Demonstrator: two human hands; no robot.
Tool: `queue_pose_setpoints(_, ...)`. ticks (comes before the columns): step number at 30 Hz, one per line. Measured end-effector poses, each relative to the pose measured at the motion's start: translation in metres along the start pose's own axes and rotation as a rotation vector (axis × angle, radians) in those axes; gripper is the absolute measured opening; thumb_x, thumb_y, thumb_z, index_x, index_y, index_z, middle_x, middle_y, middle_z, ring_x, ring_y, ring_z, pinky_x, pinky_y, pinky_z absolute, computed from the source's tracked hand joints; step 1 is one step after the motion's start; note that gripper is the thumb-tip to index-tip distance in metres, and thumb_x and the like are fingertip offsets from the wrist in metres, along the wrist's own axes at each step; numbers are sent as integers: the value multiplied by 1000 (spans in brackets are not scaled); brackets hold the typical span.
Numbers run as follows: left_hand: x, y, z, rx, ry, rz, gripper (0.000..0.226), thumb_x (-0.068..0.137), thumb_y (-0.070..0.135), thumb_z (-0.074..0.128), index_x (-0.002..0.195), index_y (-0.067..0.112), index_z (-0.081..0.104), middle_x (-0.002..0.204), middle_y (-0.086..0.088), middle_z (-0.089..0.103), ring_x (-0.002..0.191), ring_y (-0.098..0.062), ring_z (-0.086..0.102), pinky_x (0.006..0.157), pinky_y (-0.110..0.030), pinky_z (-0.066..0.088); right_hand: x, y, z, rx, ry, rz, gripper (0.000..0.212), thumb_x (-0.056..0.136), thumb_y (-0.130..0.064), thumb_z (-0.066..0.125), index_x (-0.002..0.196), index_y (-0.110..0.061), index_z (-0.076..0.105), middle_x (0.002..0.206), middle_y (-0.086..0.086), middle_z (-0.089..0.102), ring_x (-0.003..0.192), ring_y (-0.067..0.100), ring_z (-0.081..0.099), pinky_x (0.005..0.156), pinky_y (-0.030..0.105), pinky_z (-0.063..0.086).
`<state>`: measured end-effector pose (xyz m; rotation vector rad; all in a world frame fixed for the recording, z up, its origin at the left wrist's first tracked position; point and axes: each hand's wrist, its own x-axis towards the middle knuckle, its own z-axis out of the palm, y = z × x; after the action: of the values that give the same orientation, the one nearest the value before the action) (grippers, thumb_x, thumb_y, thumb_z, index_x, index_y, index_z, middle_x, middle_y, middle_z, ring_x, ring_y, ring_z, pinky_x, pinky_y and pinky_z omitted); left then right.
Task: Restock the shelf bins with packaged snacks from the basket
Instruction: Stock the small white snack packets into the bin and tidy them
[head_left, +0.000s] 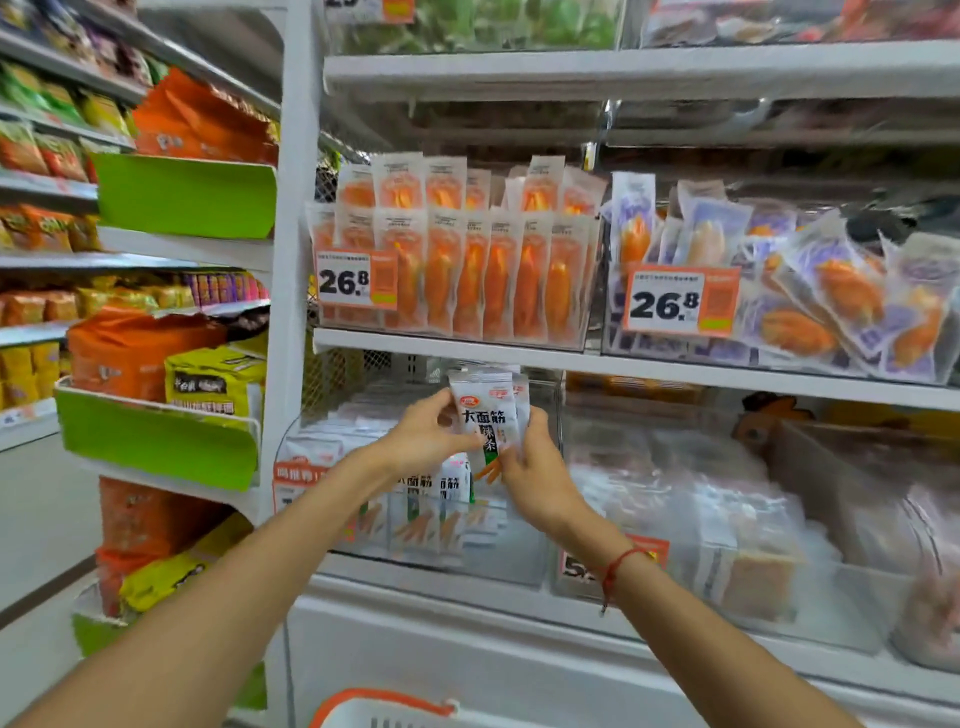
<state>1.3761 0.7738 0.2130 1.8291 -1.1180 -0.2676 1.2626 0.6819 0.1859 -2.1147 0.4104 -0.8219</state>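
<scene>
A: Where's the snack pack (485, 415)?

B: Upright, above the clear bin (511, 551), just under the shelf edge (467, 349). The left hand (423, 436) pinches its left side; the right hand (535, 467) grips the lower right corner, with more packs behind it.

A: What's in the bin?

B: Matching packs (431, 512) standing in its left part; the right part looks open. The neighbouring bin (727, 582) holds blurred pale packs.

A: And the basket (379, 709)?

B: Its orange rim shows at the bottom edge.
</scene>
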Motion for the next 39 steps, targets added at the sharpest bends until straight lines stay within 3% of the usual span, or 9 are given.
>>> queue_pose_setpoints(5,35,-28,5,205,90,22,47,64,51,77,107,42,60,117,12,64,121,-17,51,107,-46,33,23,15,17,-58,47,72,42,88,9,37,121,-17,30,117,7,45,107,30,50,89,47,47)
queue_pose_setpoints(10,50,-38,20,596,140,-43,62,71,57,73,124,28,58,143,4,38,136,-23,21,108,-38,20,39,33,29,-171,32,265,29,92,1,42,119,1,31,108,15,40,103,29,47,82,39,44)
queue_pose_setpoints(14,58,-52,30,798,122,-102,61,69,64,69,117,25,64,149,-3,27,139,-27,12,113,-40,13,55,36,38,-347,-9,460,49,94,-10,50,135,2,24,142,19,24,133,35,25,106,40,29)
queue_pose_setpoints(17,59,-60,33,893,156,-98,57,68,65,69,109,25,67,147,-4,30,138,-26,15,113,-40,13,65,41,44,-421,-27,543,56,93,-17,54,139,-4,24,147,16,17,138,33,16,111,42,24)
queue_pose_setpoints(22,58,-65,30,820,253,-75,76,67,49,78,130,24,43,137,0,42,130,-22,30,105,-34,28,77,53,49,-292,-143,633,56,94,-13,52,142,-4,25,147,20,21,133,38,33,108,42,38)
queue_pose_setpoints(27,61,-61,28,846,104,-110,87,71,42,78,143,24,33,137,-1,51,128,-24,42,101,-36,33,78,54,43,-209,-173,637,47,94,-8,47,138,-3,32,141,20,37,117,31,55,89,40,54)
queue_pose_setpoints(30,63,-61,25,846,99,-114,78,73,27,75,140,23,37,135,-3,53,123,-25,48,97,-35,37,80,55,41,-314,-132,591,50,94,-6,44,141,-4,28,147,19,22,130,38,38,104,43,42)
queue_pose_setpoints(33,60,-65,22,802,131,-90,72,75,24,74,139,20,40,132,-2,55,119,-24,53,96,-34,40,76,48,36,-366,-98,525,51,94,-7,42,142,-2,26,148,19,19,135,38,26,108,42,36)
queue_pose_setpoints(39,56,-70,23,790,166,-47,70,75,19,73,137,22,41,128,-1,59,117,-22,54,98,-34,40,81,59,53,-254,-187,611,46,89,-8,47,134,-2,41,143,19,38,123,39,48,102,45,44)
